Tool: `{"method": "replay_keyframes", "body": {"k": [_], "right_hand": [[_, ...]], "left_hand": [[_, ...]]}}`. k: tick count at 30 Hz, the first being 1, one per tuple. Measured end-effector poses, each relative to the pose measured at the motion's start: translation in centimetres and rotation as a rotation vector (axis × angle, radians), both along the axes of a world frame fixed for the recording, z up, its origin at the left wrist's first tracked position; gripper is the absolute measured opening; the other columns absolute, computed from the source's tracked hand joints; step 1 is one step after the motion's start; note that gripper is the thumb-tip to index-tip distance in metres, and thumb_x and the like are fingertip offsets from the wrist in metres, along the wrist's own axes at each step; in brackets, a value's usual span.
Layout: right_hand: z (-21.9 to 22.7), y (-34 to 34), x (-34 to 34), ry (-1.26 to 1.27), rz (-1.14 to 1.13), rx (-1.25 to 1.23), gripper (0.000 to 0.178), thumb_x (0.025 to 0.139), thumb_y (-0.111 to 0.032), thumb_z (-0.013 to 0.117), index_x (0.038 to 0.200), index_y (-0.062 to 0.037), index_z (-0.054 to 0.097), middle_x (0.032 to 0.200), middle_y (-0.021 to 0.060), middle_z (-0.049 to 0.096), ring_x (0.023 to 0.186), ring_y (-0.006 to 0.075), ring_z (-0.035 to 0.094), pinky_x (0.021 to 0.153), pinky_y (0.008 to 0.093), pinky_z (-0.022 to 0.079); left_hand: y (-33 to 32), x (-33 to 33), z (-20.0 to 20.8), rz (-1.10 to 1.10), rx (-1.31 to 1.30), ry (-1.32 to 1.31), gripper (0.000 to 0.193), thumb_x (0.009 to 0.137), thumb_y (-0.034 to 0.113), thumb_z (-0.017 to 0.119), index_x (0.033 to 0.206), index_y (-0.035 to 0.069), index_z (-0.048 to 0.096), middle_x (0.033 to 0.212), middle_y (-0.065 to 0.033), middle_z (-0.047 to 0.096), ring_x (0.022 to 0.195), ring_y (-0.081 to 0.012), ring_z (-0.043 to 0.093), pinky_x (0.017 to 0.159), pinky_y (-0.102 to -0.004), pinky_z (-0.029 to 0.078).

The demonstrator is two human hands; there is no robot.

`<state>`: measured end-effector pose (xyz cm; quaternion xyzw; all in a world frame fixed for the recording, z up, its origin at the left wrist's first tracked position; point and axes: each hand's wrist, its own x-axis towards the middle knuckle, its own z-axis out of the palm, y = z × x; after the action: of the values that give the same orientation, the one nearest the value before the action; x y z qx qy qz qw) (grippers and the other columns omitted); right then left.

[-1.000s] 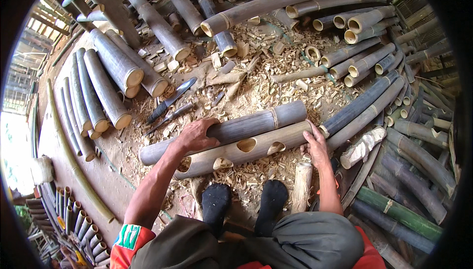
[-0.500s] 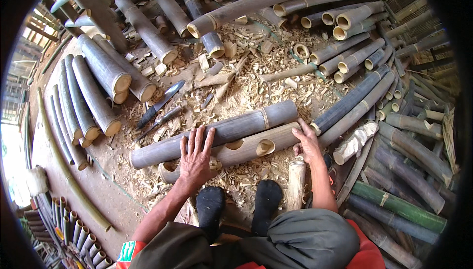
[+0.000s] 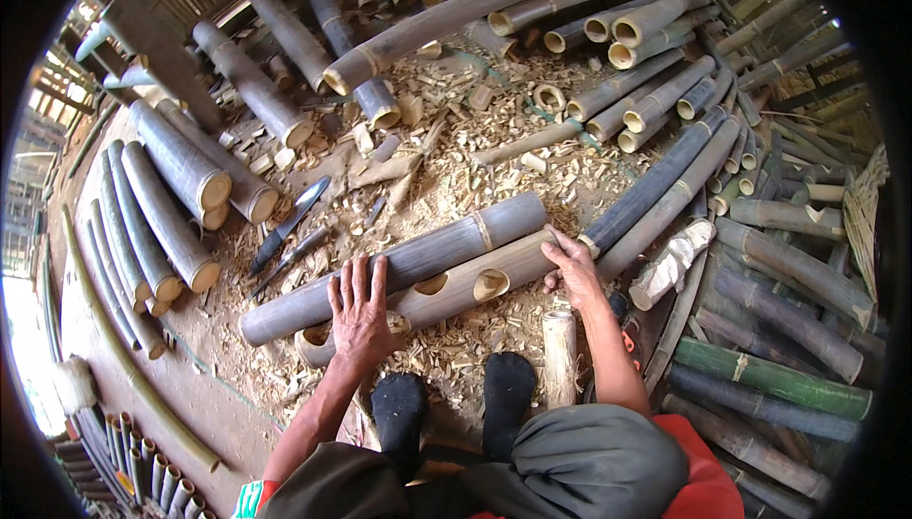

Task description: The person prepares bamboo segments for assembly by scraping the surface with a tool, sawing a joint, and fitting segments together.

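Observation:
Two bamboo lengths lie side by side on the ground before my feet. The nearer bamboo tube (image 3: 460, 295) has several rounded holes cut in its upper side; the farther bamboo tube (image 3: 442, 251) shows no holes. My left hand (image 3: 364, 324) lies flat across the nearer tube towards its left end, its outstretched fingers reaching onto the farther one. At the other end of the holed tube, my right hand (image 3: 577, 275) is closed around the edge, thumb on top. Part of the left end is hidden behind my left hand and wrist.
Beyond the tubes lie a dark-handled knife (image 3: 293, 222) and a slim hand tool (image 3: 296, 255). A pale wooden club (image 3: 559, 358) stands by my right foot. Wood chips (image 3: 508, 169) cover the ground. Stacked bamboo (image 3: 769, 377) crowds the right side; more bamboo poles (image 3: 166, 220) lie left.
The whole view has shifted, with the tubes and both hands now slightly farther left in the picture. Both hands keep about the same places on the bamboo.

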<state>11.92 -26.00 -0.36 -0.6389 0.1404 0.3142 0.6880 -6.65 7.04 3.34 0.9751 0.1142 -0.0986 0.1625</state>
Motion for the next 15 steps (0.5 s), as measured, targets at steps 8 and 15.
{"method": "replay_keyframes", "body": {"k": [8,15], "right_hand": [[-0.6,-2.0,0.9,0.051,0.122,0.173,0.084,0.097,-0.019,0.077,0.164,-0.0030,0.030,0.128,0.0120,0.066,0.051,0.0141,0.062,0.050,0.0350,0.059],[-1.1,-2.4,0.6,-0.045,0.149,0.164,0.082,0.095,-0.024,0.080,0.161,-0.0005,0.037,0.112,0.0129,0.073,0.054,0.0124,0.064,0.049,0.0322,0.058]], "left_hand": [[-0.2,0.3,0.8,-0.006,-0.009,0.018,0.143,0.050,0.032,0.102,0.166,0.009,0.021,0.165,-0.0229,0.030,0.156,-0.0424,0.025,0.127,-0.0609,0.016],[-0.9,0.6,0.9,-0.025,0.030,0.041,0.140,0.051,0.032,0.099,0.166,0.009,0.020,0.166,-0.0211,0.028,0.156,-0.0428,0.023,0.128,-0.0616,0.013]]}}
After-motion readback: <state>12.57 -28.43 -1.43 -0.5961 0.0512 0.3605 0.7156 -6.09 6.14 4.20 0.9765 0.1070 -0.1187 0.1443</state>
